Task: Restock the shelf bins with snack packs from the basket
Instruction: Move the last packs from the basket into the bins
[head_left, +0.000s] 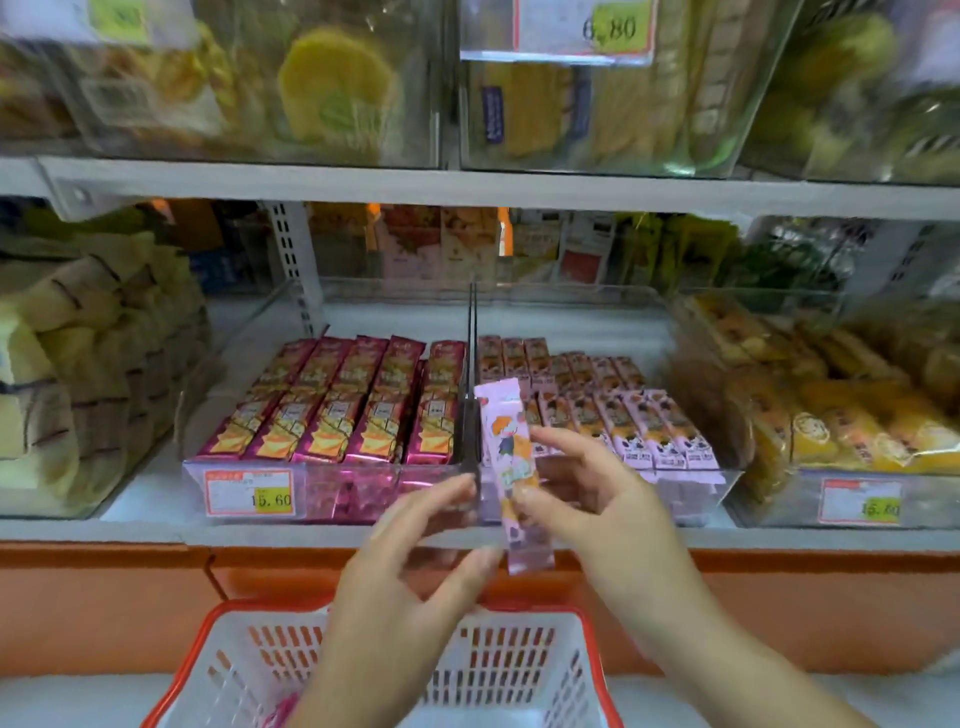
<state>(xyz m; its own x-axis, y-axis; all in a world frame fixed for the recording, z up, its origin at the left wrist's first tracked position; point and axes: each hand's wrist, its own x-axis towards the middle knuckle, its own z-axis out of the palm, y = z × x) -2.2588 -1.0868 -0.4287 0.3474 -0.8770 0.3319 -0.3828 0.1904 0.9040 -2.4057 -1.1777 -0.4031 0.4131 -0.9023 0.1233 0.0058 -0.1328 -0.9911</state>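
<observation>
Pinched upright in right hand (597, 499) fingers (561, 441): slim, glossy pink snack pack (506, 447). Just beside its lower end, left hand (410, 571) fingers relaxed, open. Beyond fingers, clear plastic bin (685, 493); below, red-rimmed lattice basket (234, 613).

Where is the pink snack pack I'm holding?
Head view, centre: the pink snack pack is upright, pinched by the right hand, with the left hand beside it, in front of the pink-pack bin and above the red basket.
</observation>
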